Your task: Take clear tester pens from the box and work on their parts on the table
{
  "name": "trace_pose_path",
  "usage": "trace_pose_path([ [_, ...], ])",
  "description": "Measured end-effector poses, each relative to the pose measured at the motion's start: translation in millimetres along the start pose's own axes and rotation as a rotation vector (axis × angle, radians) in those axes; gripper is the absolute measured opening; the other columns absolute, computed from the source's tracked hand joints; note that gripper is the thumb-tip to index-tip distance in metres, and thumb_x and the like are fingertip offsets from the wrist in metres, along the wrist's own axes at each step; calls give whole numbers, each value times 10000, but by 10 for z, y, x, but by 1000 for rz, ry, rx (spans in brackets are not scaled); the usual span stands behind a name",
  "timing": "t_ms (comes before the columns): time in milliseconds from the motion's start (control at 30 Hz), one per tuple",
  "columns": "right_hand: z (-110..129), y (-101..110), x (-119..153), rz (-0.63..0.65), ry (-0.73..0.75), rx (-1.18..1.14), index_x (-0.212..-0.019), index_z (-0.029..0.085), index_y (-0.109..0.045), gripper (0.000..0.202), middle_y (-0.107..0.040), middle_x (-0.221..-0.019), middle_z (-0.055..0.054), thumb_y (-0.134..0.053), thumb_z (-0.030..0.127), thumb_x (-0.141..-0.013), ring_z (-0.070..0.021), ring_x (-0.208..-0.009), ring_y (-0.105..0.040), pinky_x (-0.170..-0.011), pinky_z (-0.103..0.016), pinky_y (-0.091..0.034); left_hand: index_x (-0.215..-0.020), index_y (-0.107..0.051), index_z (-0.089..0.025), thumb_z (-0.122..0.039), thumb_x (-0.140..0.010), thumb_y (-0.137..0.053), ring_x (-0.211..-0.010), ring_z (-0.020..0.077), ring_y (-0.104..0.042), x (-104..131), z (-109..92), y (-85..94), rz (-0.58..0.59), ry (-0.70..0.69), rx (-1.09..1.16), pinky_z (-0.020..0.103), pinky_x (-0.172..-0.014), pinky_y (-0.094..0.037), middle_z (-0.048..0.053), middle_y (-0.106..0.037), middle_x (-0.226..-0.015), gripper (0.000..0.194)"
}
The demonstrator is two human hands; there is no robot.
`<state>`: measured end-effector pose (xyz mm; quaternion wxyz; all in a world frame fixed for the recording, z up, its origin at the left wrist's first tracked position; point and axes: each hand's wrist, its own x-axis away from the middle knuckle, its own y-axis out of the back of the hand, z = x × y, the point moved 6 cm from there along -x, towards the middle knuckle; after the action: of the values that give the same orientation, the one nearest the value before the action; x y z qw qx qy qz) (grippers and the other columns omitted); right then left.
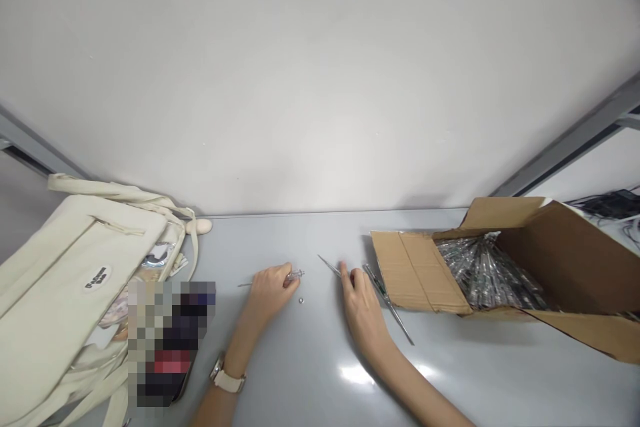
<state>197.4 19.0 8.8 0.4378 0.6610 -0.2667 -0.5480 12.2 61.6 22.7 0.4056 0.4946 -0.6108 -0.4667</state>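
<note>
My left hand (273, 288), with a watch on its wrist, is closed round a clear-handled screwdriver (296, 274); its thin metal shaft sticks out to the left. A small round metal piece (301, 301) lies on the grey table just below that handle. My right hand (356, 290) has its index finger stretched along a thin metal shaft (329, 265) that points up and left; the other fingers are curled, and the rest of that tool is hidden under the hand. Just right of it another screwdriver (395, 313) lies slanted, its upper end by the box flap.
An open cardboard box (425, 273) with many clear-wrapped tools stands on the right. A cream bag (65, 267) and a dark, pixelated phone-like object (173, 347) lie on the left. A wall rises behind the table; black cables (610, 203) are at far right.
</note>
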Motion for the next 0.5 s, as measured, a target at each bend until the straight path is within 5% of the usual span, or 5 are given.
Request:
trace_pose_path([
  [267,-180,67,-45,-94,-131,40,-1307,118,-434,551,-561,-865,-120,-249,-76,-825,-229,-743,-508,-686,-369,-456,-701,-460,-214,-219,-882,-431,-598,156,-540,-1,25,-42,-26,-22,11,278,-559,-194,-12,-603,-650,183],
  [400,-41,116,-168,68,-85,-449,-1108,177,-506,227,-584,-987,-117,-327,137,-973,-219,-842,-548,-767,-366,-456,-703,-440,-211,-200,-870,-438,-619,151,-534,9,-18,-48,-55,-73,42,271,-574,-221,-17,-588,-661,167],
  [500,155,78,-278,323,-111,-949,-937,219,-450,175,-549,-799,-6,-320,300,-1022,-153,-705,-530,-666,-271,-435,-707,-437,-210,-202,-876,-445,-643,149,-538,26,-72,-43,-81,-142,67,267,-597,-254,-17,-593,-680,169],
])
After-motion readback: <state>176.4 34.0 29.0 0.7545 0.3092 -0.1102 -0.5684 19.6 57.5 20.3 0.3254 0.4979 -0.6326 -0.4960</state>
